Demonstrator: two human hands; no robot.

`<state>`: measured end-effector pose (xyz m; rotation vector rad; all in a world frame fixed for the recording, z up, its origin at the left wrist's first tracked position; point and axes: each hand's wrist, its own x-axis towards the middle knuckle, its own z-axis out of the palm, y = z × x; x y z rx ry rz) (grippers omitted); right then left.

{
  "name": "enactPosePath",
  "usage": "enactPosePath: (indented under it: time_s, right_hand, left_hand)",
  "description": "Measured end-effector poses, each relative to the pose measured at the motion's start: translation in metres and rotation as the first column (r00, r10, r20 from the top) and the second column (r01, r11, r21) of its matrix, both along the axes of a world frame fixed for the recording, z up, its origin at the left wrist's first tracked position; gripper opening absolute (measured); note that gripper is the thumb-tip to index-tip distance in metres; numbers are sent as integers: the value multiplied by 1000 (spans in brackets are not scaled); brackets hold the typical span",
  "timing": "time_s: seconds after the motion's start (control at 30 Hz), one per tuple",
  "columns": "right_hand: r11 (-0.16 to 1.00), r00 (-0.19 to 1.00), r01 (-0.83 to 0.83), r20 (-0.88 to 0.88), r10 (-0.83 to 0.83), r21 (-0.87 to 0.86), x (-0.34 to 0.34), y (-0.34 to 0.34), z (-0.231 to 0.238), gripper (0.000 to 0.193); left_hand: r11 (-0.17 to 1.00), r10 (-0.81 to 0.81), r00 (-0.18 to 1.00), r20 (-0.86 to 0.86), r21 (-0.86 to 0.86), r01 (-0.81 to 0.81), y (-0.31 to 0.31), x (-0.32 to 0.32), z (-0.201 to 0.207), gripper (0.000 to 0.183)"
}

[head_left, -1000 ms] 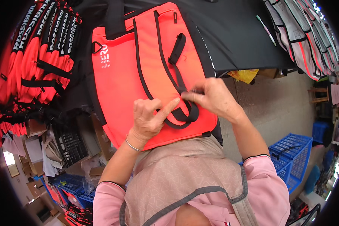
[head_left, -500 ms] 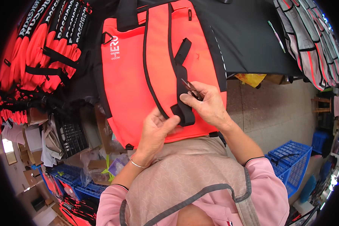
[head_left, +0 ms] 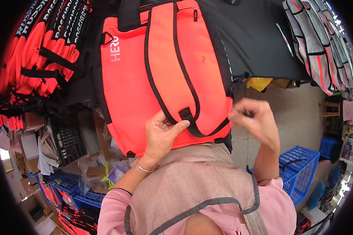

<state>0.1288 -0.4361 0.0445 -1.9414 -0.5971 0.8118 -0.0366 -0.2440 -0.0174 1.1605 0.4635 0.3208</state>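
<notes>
A bright red backpack [head_left: 129, 90] with black edging lies on the table, reaching to my apron. Its padded shoulder strap [head_left: 162, 51] runs down the middle. My left hand [head_left: 161, 133] pinches the lower end of this strap between thumb and fingers, by a small black patch. From there a black webbing strap [head_left: 202, 134] loops down and up to the right, its far end reaching the fingertips of my right hand [head_left: 259, 121]. That hand is closed and smeared by motion, beside the bag's right edge. The dark thread snips [head_left: 247, 113] show only in part within its fingers.
Red bags [head_left: 39, 58] with black straps are stacked at the left. Grey bags [head_left: 321, 47] are piled at the right, with a toothbrush [head_left: 284, 39] on the black table cloth [head_left: 259, 51]. Blue crates [head_left: 298, 168] stand on the floor at the right.
My right hand has moved right, off the bag's front to beyond its edge, with the snips still in it. The webbing has been drawn out to the right. My left hand keeps its pinch.
</notes>
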Motion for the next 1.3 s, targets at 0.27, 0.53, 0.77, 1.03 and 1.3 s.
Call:
enactPosePath:
  time_s: [0.27,0.53,0.77,1.03,1.3]
  right_hand:
    - [982,996,16,80,-32,189,8,136,-42,32]
    - [997,999,-45,5,44,67,5,133,-81,30]
    - [1000,995,-30,93,30,4,1,111,-73,25]
    - [968,942,103,291,-169,228,-14,78,-56,31]
    - [990,349,-138,936,41,8,-23,57,-42,37]
  left_hand:
    - [680,111,994,23,727,-93,9,-9,6,27]
    - [802,-16,998,55,597,-20,35,-6,-18,21]
    - [996,14,1000,8,87,-15,29,1,-26,25]
    - [999,38,998,-46,36,-37,27,5,-34,22]
    - [984,60,995,-85,173,-45,21,11,-30,19]
